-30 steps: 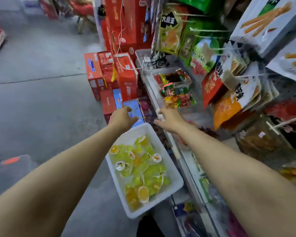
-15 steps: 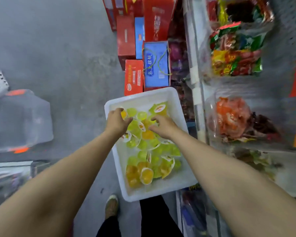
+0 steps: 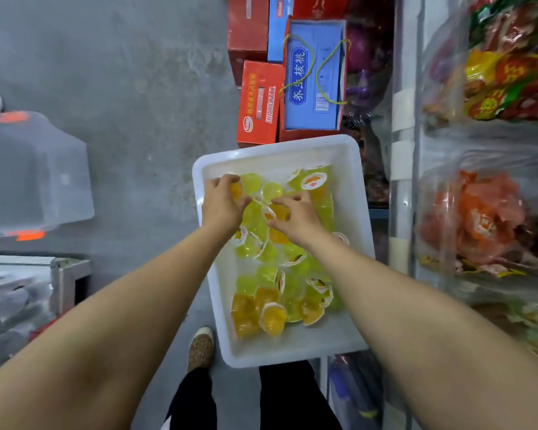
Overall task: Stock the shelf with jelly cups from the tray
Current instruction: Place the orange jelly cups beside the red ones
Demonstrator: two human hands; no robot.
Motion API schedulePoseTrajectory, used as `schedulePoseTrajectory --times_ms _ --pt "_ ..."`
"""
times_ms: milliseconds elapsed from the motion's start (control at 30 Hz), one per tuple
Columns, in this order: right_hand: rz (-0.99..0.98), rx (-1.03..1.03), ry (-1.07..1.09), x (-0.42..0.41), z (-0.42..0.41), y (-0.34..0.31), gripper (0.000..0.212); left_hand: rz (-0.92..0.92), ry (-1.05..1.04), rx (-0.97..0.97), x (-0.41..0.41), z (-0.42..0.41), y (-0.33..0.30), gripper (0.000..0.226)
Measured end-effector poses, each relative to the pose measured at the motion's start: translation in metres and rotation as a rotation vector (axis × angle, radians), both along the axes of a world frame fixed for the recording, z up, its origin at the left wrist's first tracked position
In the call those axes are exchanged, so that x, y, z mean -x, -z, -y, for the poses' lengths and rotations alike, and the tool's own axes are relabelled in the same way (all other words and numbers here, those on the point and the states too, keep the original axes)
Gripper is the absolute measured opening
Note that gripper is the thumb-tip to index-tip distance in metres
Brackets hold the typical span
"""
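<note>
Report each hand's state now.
Left hand: grips an orange jelly cup.
Right hand: fingers curled onto jelly cups; grip cannot be told.

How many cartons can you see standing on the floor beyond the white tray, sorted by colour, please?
Red cartons: 3
Blue cartons: 2
Total: 5
</note>
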State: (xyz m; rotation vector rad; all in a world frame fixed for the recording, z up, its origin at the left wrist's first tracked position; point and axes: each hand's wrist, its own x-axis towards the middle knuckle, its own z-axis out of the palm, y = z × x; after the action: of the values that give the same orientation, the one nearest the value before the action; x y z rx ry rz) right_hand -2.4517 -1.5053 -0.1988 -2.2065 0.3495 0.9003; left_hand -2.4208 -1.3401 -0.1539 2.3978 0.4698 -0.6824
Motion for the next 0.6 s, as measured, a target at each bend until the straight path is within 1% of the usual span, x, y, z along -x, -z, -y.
schedulePoseTrajectory --times_ms 133,267,333,433,533,600 --pt "0.053 0.039 0.068 0.002 -0.003 0.003 0.044 0.059 -0.052 0.066 0.009 -0.005 -0.004 0.042" --pt "0.065 -0.069 0.201 0.009 -0.001 -0.013 0.042 0.078 -0.148 0.17 0.021 -0.011 -0.02 0.043" --pt "0.085 -0.111 0.265 0.015 0.002 -0.027 0.044 0.064 -0.184 0.194 0.03 -0.013 -0.031 0.045" --pt "0.04 -0.257 0.429 0.026 0.005 -0.059 0.049 0.03 -0.259 0.273 0.044 -0.017 -0.054 0.045" --pt "0.07 -0.338 0.529 0.044 0.005 -0.094 0.051 0.002 -0.342 0.443 0.06 -0.02 -0.087 0.04" --pt "0.124 -0.375 0.564 0.061 0.001 -0.121 0.058 0.005 -0.353 0.521 0.074 -0.023 -0.116 0.042"
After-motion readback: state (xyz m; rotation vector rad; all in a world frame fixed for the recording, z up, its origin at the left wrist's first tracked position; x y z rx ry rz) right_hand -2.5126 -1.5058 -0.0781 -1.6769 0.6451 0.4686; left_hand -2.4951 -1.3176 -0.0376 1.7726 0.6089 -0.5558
